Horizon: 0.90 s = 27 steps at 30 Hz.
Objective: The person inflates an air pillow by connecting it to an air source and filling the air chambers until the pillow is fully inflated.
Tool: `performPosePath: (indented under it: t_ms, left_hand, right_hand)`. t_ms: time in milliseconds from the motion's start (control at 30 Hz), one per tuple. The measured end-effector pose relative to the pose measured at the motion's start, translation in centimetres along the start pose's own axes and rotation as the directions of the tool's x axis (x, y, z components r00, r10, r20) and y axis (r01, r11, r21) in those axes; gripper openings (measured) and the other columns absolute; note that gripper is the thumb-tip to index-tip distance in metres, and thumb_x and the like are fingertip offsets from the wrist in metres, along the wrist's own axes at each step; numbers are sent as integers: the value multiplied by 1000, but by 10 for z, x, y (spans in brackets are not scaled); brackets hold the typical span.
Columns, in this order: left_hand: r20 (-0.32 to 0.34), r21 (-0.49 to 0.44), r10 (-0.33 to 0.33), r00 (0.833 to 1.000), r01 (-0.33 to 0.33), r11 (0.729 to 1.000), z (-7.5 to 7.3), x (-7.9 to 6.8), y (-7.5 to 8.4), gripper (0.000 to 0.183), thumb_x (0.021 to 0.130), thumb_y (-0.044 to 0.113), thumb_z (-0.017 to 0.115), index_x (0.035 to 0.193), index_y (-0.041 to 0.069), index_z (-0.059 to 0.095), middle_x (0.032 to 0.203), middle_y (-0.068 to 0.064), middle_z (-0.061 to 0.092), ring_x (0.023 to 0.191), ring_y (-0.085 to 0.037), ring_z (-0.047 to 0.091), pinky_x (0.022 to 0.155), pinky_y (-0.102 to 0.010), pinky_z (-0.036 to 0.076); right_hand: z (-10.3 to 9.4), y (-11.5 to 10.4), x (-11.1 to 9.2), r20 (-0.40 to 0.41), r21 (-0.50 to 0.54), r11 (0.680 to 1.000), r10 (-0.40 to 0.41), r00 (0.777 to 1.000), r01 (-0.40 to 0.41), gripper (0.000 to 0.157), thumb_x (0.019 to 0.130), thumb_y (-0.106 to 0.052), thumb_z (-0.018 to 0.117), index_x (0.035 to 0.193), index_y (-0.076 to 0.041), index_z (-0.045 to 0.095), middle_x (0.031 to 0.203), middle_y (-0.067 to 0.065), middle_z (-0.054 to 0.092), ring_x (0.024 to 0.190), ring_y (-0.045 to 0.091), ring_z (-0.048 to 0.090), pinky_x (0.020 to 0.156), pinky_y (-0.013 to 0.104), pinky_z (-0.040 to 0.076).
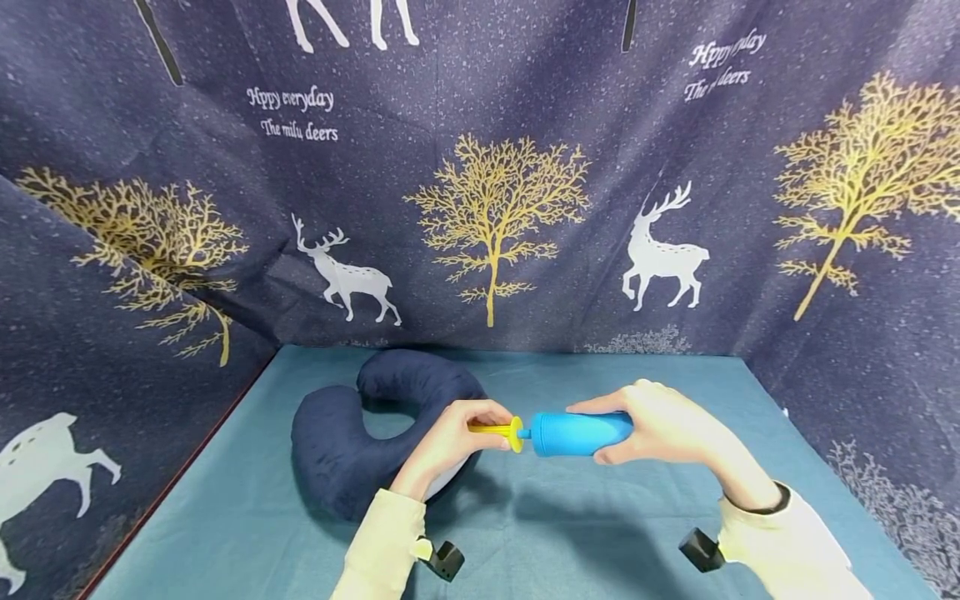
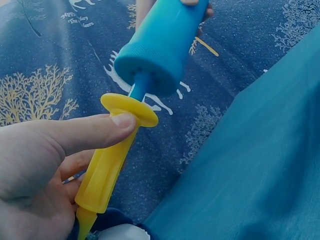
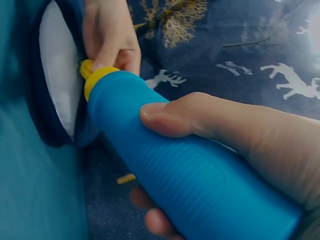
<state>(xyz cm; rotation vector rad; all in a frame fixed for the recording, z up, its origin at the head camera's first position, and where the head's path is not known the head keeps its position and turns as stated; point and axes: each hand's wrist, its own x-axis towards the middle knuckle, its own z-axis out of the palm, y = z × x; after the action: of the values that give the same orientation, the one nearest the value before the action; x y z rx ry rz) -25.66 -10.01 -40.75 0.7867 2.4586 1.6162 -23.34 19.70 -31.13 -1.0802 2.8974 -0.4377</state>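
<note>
A hand pump is held level above the table. My right hand [image 1: 663, 421] wraps around its blue barrel [image 1: 577, 434]. The left hand [image 1: 465, 429] grips the yellow nozzle section [image 2: 107, 165], its thumb lying just below the round flange [image 2: 129, 109]. A short length of blue rod [image 2: 140, 86] shows between flange and barrel. Behind and below the left hand lies a navy U-shaped neck pillow [image 1: 337, 450], with a white panel [image 3: 57, 75] on its side. In the left wrist view the tapered nozzle tip [image 2: 85, 223] points down near the pillow; whether they touch, I cannot tell.
A teal cloth [image 1: 547, 533] covers the table. Dark blue fabric [image 1: 555, 100] printed with deer and golden trees hangs behind and at both sides. Small black cameras [image 1: 702, 550] are worn at the wrists.
</note>
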Motion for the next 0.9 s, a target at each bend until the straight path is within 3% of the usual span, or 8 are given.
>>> performPosePath:
  t_ms: [367,600,900]
  left_hand:
    - [-4,33,-13,1000,14,999,1,-1,1,24,86,15,76,109,13,73,105,-7,75,95,-17,68,86,-27,53]
    - [28,75,4,1000,-6,997,1,-1,-1,26,87,18,75,112,14,73,107,-6,75,97,-18,68,85,-24,53]
    - [46,77,36,998,-39,996,1,-2,0,26,87,21,76,112,14,72,105,-5,75,95,-14,68,85,-21,52]
  right_hand:
    - [16,-10,13,5,-9,1000,11,1000,-11,58,74,-40,83,129,-34,66,92,-12,72,64,-1,51,57,21,39]
    - [3,-10,-5,3,-42,999,7,1000,-7,62,74,-43,83,132,-39,62,88,-16,70,63,-3,48,57,19,37]
    - [-14,8,-36,-19,-87,996,23,1000,-25,64,74,-52,81,134,-45,58,88,-22,65,63,-5,43,58,18,35]
